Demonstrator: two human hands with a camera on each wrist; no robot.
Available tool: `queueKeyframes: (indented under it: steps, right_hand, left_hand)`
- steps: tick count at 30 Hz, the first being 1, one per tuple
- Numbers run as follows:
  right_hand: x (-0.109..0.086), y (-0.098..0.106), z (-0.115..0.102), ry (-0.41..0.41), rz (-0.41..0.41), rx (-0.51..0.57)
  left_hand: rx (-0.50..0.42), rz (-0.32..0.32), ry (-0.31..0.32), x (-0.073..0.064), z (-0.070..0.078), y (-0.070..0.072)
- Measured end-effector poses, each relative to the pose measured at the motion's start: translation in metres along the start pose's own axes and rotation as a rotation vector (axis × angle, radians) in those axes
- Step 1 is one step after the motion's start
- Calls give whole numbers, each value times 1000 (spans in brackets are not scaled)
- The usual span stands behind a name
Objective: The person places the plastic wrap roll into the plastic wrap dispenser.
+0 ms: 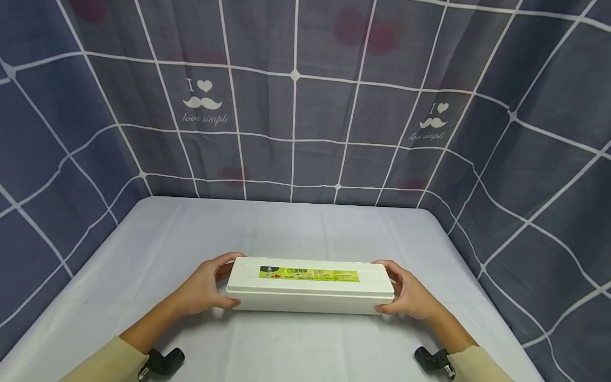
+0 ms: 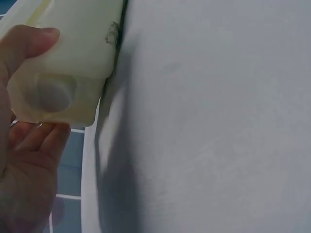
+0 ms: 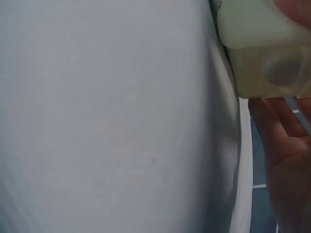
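A long white plastic cling film box (image 1: 310,302) with a green and yellow label (image 1: 309,274) on its lid lies crosswise in front of me, lid closed. My left hand (image 1: 210,284) grips its left end, thumb on the near side and fingers round the far side. At the opposite end my right hand (image 1: 406,292) holds it the same way. In the left wrist view the end of the box (image 2: 53,97) shows a round recess between thumb and fingers. A similar end face (image 3: 267,73) appears in the right wrist view, close to the cloth.
A white cloth (image 1: 296,228) covers the table. Dark blue-grey curtains (image 1: 267,101) with white grid lines stand behind it and along both sides. Black wrist mounts (image 1: 164,363) stick out beside both sleeves near the front.
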State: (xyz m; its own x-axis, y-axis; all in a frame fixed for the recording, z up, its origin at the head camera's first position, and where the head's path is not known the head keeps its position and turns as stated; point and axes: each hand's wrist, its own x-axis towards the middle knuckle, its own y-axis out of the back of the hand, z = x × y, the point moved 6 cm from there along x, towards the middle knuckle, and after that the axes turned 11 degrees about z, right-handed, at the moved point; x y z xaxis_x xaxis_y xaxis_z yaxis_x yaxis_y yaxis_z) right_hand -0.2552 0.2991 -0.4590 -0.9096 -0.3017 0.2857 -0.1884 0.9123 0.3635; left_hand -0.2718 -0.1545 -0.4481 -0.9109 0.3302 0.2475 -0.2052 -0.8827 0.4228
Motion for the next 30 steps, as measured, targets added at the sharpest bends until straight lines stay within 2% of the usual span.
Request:
queueKeyframes:
  steps: [14,21,30]
  right_hand:
    - [-2,-3,-2,-3,-48,14]
    - [-2,-3,0,-10,-46,3]
    - [-1,-3,-1,-21,-51,1]
  left_hand:
    - [-18,-41,-68,-1,0,-3]
    - [-41,-56,-43,2,-2,-2]
    - [-39,-89,-50,4,-2,-3]
